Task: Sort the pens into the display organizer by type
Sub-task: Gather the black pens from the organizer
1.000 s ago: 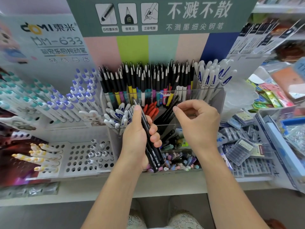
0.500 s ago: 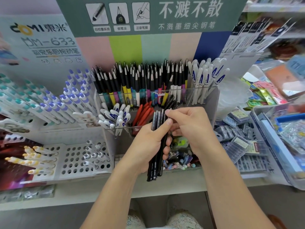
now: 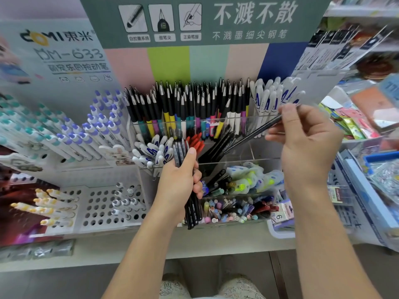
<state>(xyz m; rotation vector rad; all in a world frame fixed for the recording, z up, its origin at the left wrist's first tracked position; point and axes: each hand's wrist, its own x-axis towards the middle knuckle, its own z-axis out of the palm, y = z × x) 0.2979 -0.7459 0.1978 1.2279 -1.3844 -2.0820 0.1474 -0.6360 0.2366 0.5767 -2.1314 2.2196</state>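
Note:
A clear tiered display organizer (image 3: 248, 160) stands on the shelf, with compartments of black-tipped coloured pens, white pens, red pens and black pens. My left hand (image 3: 179, 180) is shut on a bundle of black pens (image 3: 192, 209), held upright in front of the middle tier. My right hand (image 3: 306, 139) pinches one single black pen (image 3: 254, 132) by its upper end. That pen slants down-left, its lower tip over the black-pen compartment (image 3: 218, 145).
A white perforated pen rack (image 3: 101, 203) with purple and teal pens sits to the left. The organizer's bottom tier holds mixed loose pens and erasers (image 3: 235, 208). Boxes and packets (image 3: 367, 186) crowd the right side. The shelf's front edge (image 3: 216, 244) runs below.
My right hand has pulled one black pen out of the bundle and carried it up and to the right. My left hand with the bundle stays near the middle tier.

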